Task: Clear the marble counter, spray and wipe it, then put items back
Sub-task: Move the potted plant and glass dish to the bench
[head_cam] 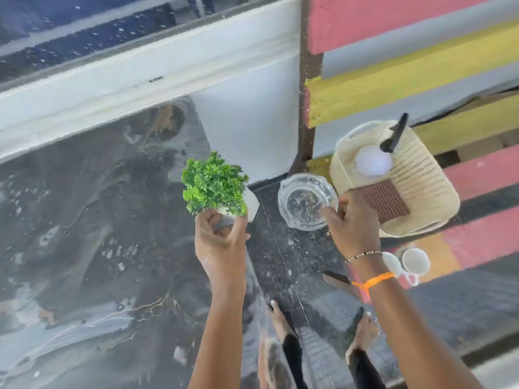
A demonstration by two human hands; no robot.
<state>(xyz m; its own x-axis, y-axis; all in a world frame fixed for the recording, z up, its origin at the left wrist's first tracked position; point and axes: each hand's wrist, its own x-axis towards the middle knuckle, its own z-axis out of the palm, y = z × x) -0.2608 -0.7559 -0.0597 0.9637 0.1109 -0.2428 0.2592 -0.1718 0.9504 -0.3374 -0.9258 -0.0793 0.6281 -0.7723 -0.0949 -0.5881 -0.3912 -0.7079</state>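
- Nearest the camera, the person's feet stand on the dark floor beside the edge of the marble desk (84,220), which fills the left of the view with nothing standing on the part in view.
- The left hand (222,242) is curled round the white pot of a small artificial plant (214,182), held up over the desk's right edge; the grip sits low on the pot, so keeping it upright matters while it is carried.
- The right hand (351,220) pinches the near rim of a clear glass dish (304,200), which appears to be held in the air above the dark floor strip, though whether it rests on anything is hard to tell.
- A rim pinch on heavy glass is a weak hold; judging by this, a thumb further inside or a palm beneath would steady it.
- Just beyond, a cream woven basket (421,192) holds a white spray bottle (373,162) and a checked cloth (384,200); two white cups (412,262) lie near it.
- Whether the items are going off or back on cannot be told; either way each piece should be set down gently, one at a time, well apart from the desk's edge.
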